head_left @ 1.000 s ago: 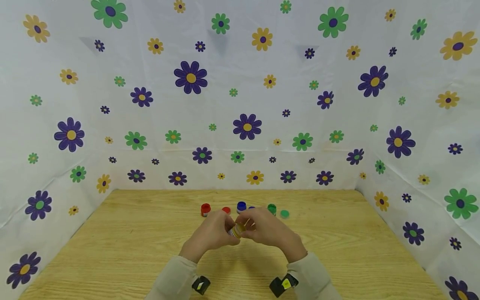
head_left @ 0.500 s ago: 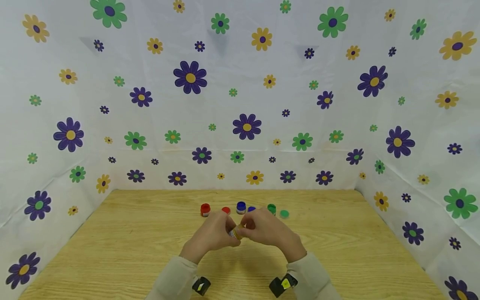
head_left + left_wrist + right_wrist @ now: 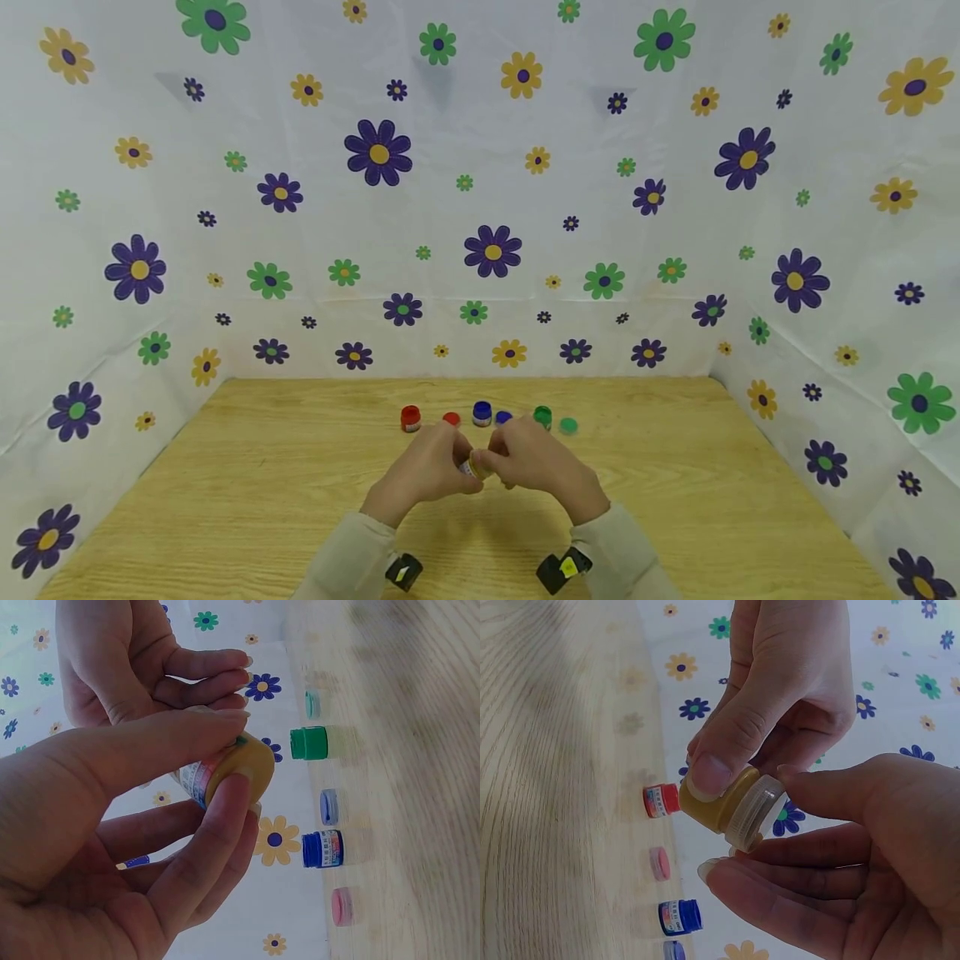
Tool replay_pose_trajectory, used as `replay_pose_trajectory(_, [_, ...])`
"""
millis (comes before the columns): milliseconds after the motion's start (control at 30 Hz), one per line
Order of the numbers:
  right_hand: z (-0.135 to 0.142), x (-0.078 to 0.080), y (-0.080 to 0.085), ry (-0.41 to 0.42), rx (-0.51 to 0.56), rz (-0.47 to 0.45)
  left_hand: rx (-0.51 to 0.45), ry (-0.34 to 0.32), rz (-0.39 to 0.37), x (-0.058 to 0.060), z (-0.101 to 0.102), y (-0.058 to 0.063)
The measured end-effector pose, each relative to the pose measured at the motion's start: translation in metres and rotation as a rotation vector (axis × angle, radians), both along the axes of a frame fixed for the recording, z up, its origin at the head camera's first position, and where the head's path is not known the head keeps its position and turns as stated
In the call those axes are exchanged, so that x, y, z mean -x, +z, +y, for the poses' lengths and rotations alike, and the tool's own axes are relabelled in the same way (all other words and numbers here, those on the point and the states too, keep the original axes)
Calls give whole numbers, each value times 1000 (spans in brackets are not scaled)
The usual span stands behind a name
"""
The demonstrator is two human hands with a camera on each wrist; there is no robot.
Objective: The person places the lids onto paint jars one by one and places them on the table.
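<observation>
A small yellow paint jar [image 3: 705, 814] with a clear, whitish screw lid [image 3: 754, 814] is held tilted above the table. My left hand [image 3: 427, 462] grips the jar's body, thumb on one side and fingers on the other, its base showing in the left wrist view. From the opposite side my right hand [image 3: 536, 458] pinches the lid, with the thumb at its upper edge and fingertips below. The lid sits on the jar's mouth. A printed label [image 3: 196, 780] shows partly between the left fingers.
Behind the hands stand an uncapped red jar [image 3: 410, 419], blue jar [image 3: 482, 414] and green jar [image 3: 543, 417]. Beside them lie a red lid [image 3: 451, 418], a blue lid [image 3: 504, 416] and a green lid [image 3: 568, 426]. Flowered white cloth [image 3: 600, 217] encloses the wooden table [image 3: 262, 500].
The right fingers have shifted around the lid, curling in closer and then reaching lower around it. My left hand keeps its grip on the jar almost in place.
</observation>
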State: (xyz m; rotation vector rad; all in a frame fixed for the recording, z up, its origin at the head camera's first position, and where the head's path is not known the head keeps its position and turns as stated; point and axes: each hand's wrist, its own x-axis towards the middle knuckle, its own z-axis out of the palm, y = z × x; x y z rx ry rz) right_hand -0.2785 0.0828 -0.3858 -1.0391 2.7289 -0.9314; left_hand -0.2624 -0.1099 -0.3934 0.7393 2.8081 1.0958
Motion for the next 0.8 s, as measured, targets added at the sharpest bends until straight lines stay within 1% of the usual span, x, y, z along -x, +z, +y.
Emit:
replay_pose_trajectory(167, [0,0,0,-20,-8,5,9,3,27,0,0,1])
replay_pose_trajectory(300, [0,0,1,-29,-8,-7,17,15,31,0,0,1])
replay_pose_trajectory(433, [4,0,3,-23,11,21,15,19,28,0,0,0])
replay_pose_trajectory(533, [8,2,3,22,41,29,18,11,30,0,-1,0])
replay_pose_trajectory(700, [11,6,1,132,108,-11,14,6,31,0,-2,1])
replay_pose_trajectory(800, [11,7,-1,164,129,-24,7,13,22,-1,-3,2])
